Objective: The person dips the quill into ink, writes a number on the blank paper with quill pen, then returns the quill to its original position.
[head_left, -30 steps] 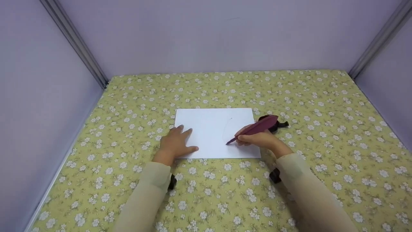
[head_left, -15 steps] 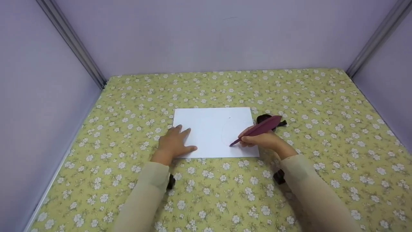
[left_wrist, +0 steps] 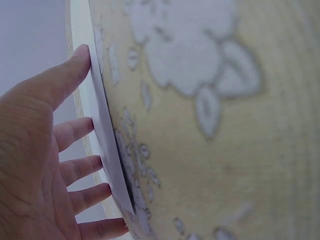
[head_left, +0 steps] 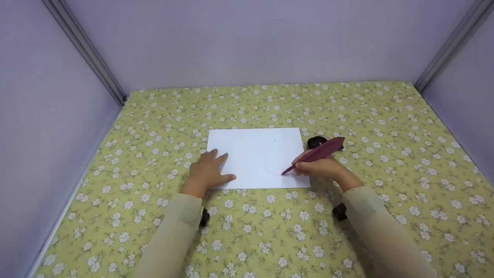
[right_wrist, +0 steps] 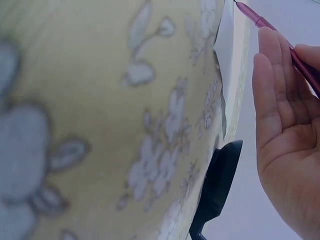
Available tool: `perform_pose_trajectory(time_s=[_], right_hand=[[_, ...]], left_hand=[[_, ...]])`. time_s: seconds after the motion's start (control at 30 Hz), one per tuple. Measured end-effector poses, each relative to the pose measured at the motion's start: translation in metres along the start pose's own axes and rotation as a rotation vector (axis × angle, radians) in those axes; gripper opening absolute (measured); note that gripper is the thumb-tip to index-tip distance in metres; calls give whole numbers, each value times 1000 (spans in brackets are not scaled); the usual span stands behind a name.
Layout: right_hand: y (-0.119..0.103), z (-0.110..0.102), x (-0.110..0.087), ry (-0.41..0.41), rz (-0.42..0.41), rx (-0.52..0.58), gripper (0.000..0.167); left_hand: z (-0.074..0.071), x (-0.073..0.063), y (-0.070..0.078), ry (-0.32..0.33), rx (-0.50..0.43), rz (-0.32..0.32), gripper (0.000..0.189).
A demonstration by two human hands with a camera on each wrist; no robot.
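- A white sheet of paper point(head_left: 247, 154) lies in the middle part of the counter point(head_left: 247, 231), with one long side toward the person.
- The left hand point(head_left: 207, 170) is spread wide on the left near part of the paper; its fingertips touch the sheet, and it holds nothing.
- The right hand point(head_left: 319, 167) is narrow and holds a dark red pen point(head_left: 322, 150) between thumb and fingers, at the right part of the paper.
- This pen is tilted: its broad, feather-shaped end points to the far right, and its tip is down at the paper.
- From the tip, a thin curved line point(head_left: 265, 160) goes left and then to the far side, up to a small dark mark.
- Just beside the right edge of the paper is a black object point(head_left: 316, 142), partly hidden by the pen; I cannot tell its kind.
- White flowers cover the yellow-green counter.
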State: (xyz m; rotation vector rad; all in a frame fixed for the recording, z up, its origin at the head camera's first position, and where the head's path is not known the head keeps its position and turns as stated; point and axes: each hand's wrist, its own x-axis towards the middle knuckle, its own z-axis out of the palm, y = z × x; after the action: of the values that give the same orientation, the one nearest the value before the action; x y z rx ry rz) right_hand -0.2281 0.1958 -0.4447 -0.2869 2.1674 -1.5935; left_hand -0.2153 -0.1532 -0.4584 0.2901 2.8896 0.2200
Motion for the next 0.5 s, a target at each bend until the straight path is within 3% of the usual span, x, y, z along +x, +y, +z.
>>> perform_pose_trajectory(time_s=[0.2, 0.5], right_hand=[[3, -3, 0, 35, -23, 21, 28], [3, -8, -1, 96, 22, 26, 29]], left_hand=[[-1, 0, 0, -7, -1, 1, 82], [-2, -1, 1, -9, -5, 2, 82]])
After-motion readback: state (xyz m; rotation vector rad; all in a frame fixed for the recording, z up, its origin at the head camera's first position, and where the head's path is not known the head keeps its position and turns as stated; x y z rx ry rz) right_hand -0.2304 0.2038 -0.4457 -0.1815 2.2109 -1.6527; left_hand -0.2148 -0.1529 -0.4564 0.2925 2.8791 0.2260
